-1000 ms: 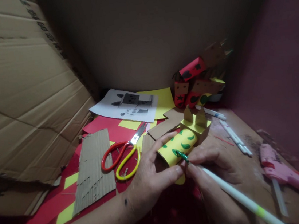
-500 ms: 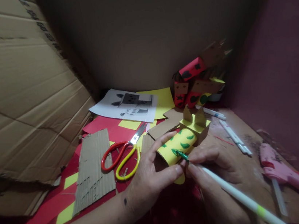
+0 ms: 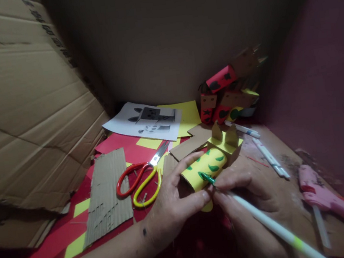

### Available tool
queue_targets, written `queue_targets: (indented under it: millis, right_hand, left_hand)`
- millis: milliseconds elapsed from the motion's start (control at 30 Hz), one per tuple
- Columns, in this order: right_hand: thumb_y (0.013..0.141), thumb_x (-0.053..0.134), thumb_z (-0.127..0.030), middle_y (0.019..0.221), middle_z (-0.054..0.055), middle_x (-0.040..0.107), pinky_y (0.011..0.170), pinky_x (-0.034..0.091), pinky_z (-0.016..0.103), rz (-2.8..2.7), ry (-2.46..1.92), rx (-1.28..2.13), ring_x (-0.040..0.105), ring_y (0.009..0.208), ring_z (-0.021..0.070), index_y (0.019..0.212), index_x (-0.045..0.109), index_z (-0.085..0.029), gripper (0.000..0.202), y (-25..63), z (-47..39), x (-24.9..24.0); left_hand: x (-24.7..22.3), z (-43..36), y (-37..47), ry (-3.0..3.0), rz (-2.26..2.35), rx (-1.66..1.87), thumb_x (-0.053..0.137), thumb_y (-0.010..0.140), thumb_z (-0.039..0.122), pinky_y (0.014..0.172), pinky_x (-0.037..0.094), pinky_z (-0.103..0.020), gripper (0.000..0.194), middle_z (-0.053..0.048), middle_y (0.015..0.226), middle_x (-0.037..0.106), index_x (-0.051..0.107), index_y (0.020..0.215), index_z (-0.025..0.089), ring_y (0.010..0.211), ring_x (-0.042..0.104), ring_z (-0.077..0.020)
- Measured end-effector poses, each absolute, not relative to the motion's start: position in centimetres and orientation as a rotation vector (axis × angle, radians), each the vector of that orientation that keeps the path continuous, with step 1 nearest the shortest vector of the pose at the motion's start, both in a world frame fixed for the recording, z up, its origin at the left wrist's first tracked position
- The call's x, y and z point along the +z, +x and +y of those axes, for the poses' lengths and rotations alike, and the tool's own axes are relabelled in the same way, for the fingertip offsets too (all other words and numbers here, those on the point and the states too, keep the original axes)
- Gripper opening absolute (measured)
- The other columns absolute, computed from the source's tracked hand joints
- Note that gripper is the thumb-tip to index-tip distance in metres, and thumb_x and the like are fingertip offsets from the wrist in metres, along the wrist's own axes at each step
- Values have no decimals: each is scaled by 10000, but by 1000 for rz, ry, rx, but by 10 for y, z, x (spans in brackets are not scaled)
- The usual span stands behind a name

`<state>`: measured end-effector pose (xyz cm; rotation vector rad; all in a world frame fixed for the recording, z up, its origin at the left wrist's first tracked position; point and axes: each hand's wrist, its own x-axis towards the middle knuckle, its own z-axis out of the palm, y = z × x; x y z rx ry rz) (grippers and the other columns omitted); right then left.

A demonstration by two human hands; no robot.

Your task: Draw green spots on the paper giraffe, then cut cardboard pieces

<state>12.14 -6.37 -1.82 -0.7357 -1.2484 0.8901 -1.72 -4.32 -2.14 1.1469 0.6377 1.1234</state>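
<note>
My left hand [image 3: 172, 207] is closed around a yellow paper-covered tube [image 3: 193, 180], thumb along its near side. Green leaf-shaped marks dot the tube, and a yellow box-like head [image 3: 220, 139] with two brown cardboard ears joins its far end. In my right hand [image 3: 247, 195] is a white felt-tip pen [image 3: 266, 220] with a green tip and a yellow-green band. The tip touches a green mark near the tube's near end. Left of my hands lie scissors [image 3: 147, 183], one handle red and the other yellow, blades pointing away.
A corrugated cardboard piece [image 3: 108, 196] lies at left, below a large cardboard sheet [image 3: 29, 101]. Behind are a printed picture [image 3: 126, 120] and yellow paper [image 3: 190, 114]. Red spotted paper figures [image 3: 221, 79] are stacked at back right. White pens [image 3: 269, 158] and a pink glue gun [image 3: 330, 201] lie right.
The pen has shifted very slightly, its tip still at the same green mark. My left hand and the tube have barely moved.
</note>
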Motion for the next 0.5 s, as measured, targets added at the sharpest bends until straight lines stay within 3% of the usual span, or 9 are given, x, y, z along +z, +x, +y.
queue_targets:
  millis: [233, 500]
  right_hand:
    - [773, 661, -120, 709, -18, 607, 620, 496, 233, -1259, -726, 831, 577, 653, 122, 747, 676, -255, 138, 122, -63, -7]
    - [838, 586, -129, 774, -2, 593, 582, 466, 220, -1305, -681, 899, 568, 707, 130, 834, 655, -256, 144, 125, -61, -17]
  left_hand:
    - [-22, -42, -17, 1152, 633, 1134, 713, 762, 203, 960, 418, -375, 668, -55, 1297, 562, 442, 1365, 298, 1142, 527, -248]
    - [-20, -43, -17, 1170, 670, 1125, 706, 756, 189, 923, 450, -377, 701, -67, 1260, 592, 414, 1386, 286, 1091, 563, -257]
